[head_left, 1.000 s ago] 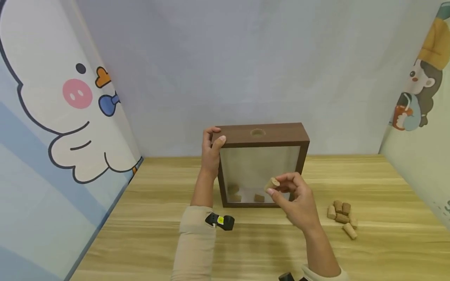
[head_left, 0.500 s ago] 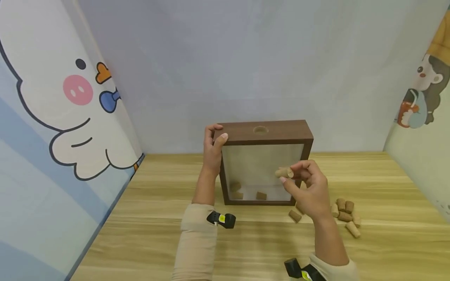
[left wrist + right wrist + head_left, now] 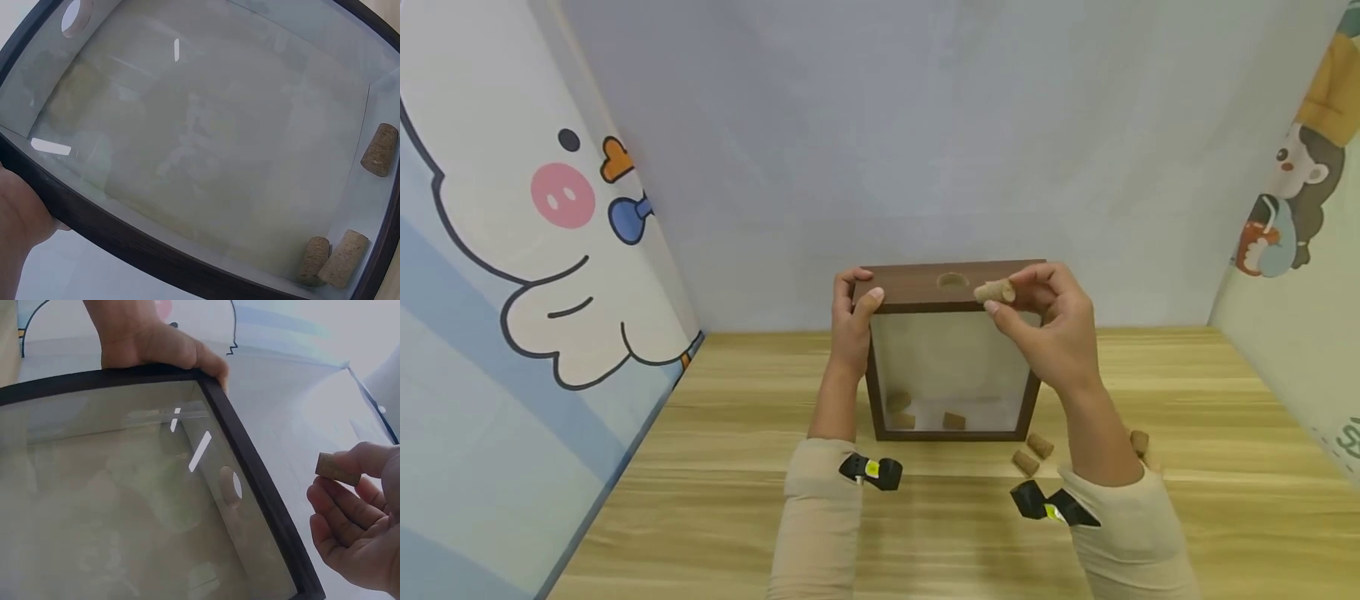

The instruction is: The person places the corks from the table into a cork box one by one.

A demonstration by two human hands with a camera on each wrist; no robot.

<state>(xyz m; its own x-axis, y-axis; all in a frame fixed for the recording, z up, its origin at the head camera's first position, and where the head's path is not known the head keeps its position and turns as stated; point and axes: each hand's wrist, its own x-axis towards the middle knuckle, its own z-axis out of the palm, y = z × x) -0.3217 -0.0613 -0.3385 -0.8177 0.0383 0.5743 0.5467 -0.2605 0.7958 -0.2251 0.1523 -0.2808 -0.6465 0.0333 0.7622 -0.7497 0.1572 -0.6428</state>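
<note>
A dark brown wooden box frame (image 3: 910, 287) with a clear front stands upright on the table, a round hole (image 3: 953, 281) in its top. My left hand (image 3: 852, 325) grips its upper left corner, thumb on the top face and fingers behind. Between thumb and fingertips my right hand (image 3: 1060, 325) pinches a cork stopper (image 3: 996, 291), held nearly level just right of the hole. In the right wrist view this cork (image 3: 337, 469) is apart from the frame's top edge. Inside, at the bottom, lie corks (image 3: 379, 150), two of them together in a corner (image 3: 344, 258).
Two loose corks (image 3: 1026, 462) lie on the wooden table (image 3: 730, 500) by the box's lower right corner. Farther right, more corks (image 3: 1139, 442) are partly hidden behind the right forearm. A pale curtain (image 3: 775, 167) hangs behind; printed panels flank the table.
My right hand has lifted the cork from in front of the clear panel up to the level of the box's top. The left hand keeps its grip on the corner.
</note>
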